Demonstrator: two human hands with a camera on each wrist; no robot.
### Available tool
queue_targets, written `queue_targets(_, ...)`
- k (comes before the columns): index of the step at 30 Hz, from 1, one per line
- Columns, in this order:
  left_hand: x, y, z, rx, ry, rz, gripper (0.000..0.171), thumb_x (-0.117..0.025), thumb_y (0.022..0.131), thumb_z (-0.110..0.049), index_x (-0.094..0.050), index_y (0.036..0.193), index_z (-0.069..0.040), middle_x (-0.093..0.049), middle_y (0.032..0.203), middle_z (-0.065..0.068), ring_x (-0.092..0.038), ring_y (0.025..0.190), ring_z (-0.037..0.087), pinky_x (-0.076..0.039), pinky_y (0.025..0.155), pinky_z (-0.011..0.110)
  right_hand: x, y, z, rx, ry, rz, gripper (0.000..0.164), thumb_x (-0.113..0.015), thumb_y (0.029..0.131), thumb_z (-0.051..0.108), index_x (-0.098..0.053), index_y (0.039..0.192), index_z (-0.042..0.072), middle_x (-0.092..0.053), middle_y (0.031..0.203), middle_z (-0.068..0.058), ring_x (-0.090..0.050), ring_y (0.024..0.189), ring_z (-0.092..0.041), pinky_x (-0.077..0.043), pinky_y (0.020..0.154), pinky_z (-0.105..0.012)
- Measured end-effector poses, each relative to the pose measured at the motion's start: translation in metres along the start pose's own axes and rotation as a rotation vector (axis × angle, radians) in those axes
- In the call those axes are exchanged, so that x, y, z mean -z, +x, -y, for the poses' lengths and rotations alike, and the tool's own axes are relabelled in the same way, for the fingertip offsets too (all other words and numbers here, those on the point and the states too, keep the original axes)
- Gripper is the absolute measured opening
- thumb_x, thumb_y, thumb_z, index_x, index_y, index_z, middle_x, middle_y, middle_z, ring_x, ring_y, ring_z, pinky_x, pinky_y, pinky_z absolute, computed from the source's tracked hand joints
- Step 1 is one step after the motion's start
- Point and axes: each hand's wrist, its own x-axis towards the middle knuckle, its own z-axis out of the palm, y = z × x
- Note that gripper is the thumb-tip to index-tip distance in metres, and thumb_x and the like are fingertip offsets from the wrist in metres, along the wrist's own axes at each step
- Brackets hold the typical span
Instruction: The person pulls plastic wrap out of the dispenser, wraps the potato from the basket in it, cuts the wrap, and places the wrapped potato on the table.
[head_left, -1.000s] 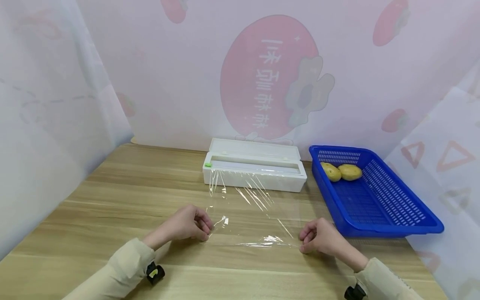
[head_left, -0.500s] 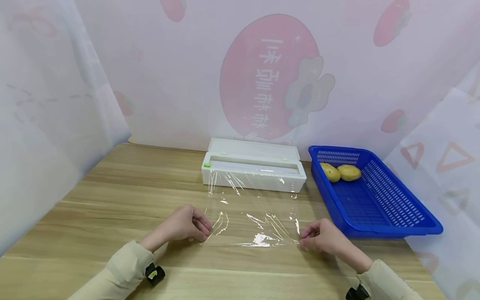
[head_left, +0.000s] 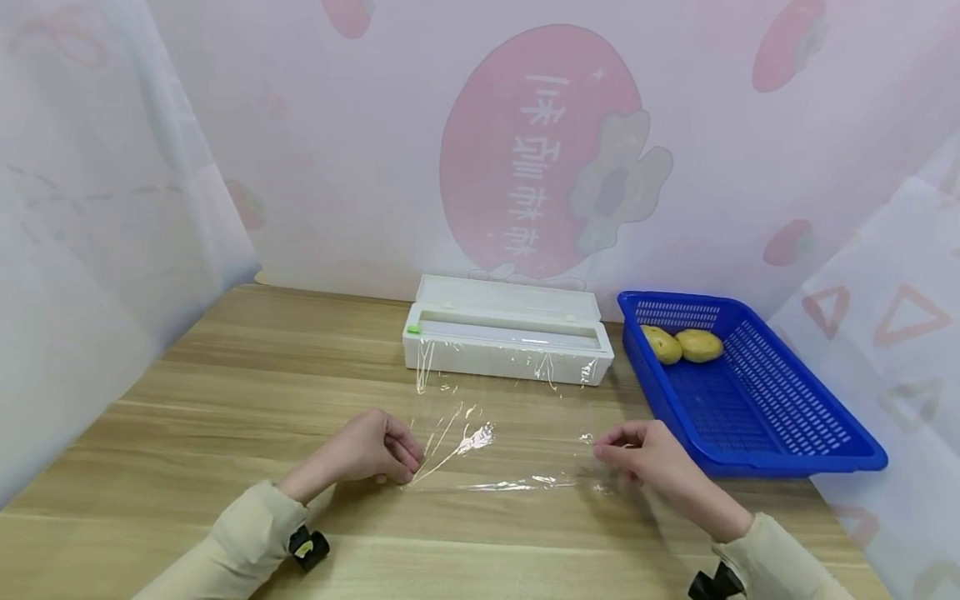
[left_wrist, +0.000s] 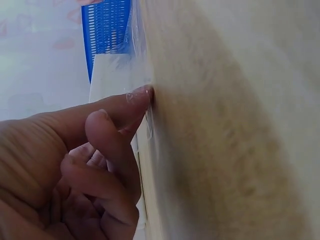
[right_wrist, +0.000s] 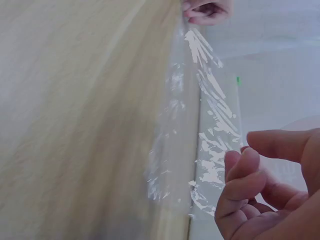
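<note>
Clear plastic wrap (head_left: 510, 454) stretches over the wooden table from a white dispenser box (head_left: 506, 354) with its lid up. At the film's near left corner, my left hand (head_left: 375, 446) pinches the edge between thumb and finger, close to the tabletop; in the left wrist view, film clings to the thumb tip (left_wrist: 145, 92). My right hand (head_left: 648, 458) hovers by the film's right edge, its fingers loosely bent. The right wrist view shows no film between its thumb (right_wrist: 275, 142) and fingers. Beneath that hand, the near right corner of the film lies loose.
A blue plastic basket (head_left: 757, 462) stands to the right, behind my right hand. Two potatoes (head_left: 700, 345) sit in its far left corner. A green slider (head_left: 414, 330) is at the box's left end. A printed cloth (head_left: 360, 167) hangs behind the table.
My right hand has risen slightly away from the film's near right corner and let it go. The creases in the film have shifted toward the left hand, which stays in place.
</note>
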Motion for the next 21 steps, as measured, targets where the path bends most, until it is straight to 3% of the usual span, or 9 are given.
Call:
queue_targets(4,0.001,0.002,-0.001,0.004,0.011,0.017,0.023,-0.081,0.068,0.010,-0.073,0.087,-0.001,-0.071,0.076,0.007,-0.062,0.060,0.014,-0.050,0.049,0.027,0.002,0.000,0.012,-0.004,0.069,0.007,0.025,-0.074,0.088,0.014,-0.067,0.100,-0.007,-0.058,0.070,-0.008,-0.049,0.054,-0.013,-0.041,0.048,-0.025)
queue_targets(14,0.002,0.003,-0.008,0.014,0.030,0.040,0.025,-0.081,0.066,0.012,-0.071,0.085,0.000,-0.069,0.074,0.007,-0.063,0.061,0.015,-0.051,0.050,0.028,0.019,0.004,0.040,0.005,0.090,0.017,0.027,-0.074,0.090,0.019,-0.067,0.103,-0.003,-0.055,0.073,-0.008,-0.051,0.060,-0.015,-0.044,0.052,-0.026)
queue_targets(21,0.002,0.006,-0.007,0.006,0.023,0.045,0.025,-0.081,0.066,0.012,-0.071,0.086,-0.001,-0.069,0.074,0.007,-0.062,0.061,0.015,-0.050,0.050,0.028,0.053,0.013,0.063,0.128,0.064,0.003,0.027,-0.074,0.091,0.020,-0.066,0.105,-0.002,-0.057,0.074,-0.006,-0.051,0.063,-0.017,-0.046,0.055,-0.028)
